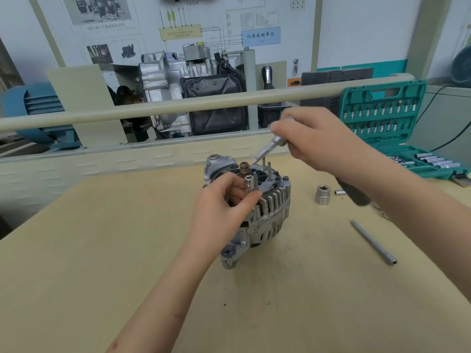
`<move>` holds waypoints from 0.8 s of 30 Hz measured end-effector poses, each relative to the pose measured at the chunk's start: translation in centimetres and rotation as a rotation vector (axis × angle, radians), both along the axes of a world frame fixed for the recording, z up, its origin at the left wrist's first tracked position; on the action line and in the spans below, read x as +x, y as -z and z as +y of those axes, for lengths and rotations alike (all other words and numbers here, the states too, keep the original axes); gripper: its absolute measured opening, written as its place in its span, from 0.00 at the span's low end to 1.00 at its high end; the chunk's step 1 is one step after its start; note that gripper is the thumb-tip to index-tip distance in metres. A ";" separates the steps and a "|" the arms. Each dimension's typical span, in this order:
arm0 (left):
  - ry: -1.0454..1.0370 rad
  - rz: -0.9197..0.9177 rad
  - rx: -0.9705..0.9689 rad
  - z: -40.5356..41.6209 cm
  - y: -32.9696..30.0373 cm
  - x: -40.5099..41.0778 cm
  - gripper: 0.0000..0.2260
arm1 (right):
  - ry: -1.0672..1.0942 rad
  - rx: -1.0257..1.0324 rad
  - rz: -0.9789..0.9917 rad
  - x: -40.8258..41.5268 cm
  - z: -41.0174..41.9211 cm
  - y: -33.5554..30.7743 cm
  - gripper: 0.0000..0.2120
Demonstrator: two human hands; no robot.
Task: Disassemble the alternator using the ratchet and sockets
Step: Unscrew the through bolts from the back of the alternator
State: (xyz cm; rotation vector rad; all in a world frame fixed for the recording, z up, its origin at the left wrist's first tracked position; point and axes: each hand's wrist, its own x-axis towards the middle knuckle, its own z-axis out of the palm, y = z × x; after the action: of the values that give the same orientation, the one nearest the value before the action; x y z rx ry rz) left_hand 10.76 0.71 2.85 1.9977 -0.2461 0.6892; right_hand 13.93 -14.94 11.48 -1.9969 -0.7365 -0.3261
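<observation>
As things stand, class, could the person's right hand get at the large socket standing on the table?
Probably yes, once freed. The right hand grips a ratchet now, but the large socket stands in the open on the table, just below that forearm, nothing covering it.

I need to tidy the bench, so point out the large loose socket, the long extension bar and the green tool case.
large socket point(323, 195), head view, its side wall.
extension bar point(372, 241), head view, mid-shaft.
green tool case point(382, 115), head view, open lid.

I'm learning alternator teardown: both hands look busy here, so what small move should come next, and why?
Probably bring the ratchet in the right hand down onto the small socket that the left hand pinches upright on the alternator. The two are still apart, so nothing can be turned yet.
</observation>
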 end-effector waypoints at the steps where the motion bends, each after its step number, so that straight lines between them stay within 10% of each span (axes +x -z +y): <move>1: 0.001 -0.004 -0.006 0.0 0.1 0.1 0.09 | 0.017 -0.095 -0.090 0.0 0.6 -0.5 0.13; 15: 0.009 -0.016 -0.026 0.2 0.6 0.7 0.09 | -0.036 -0.782 -0.244 1.4 4.1 -3.5 0.13; 24: 0.065 -0.039 -0.071 0.1 1.0 1.0 0.06 | -0.119 -0.765 -0.447 2.0 4.0 -3.0 0.11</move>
State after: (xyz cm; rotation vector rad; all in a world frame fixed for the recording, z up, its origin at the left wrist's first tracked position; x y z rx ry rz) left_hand 11.71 0.83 1.85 1.9016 -0.3042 0.6867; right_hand 15.97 -10.90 14.52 -2.6074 -1.4164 -0.4756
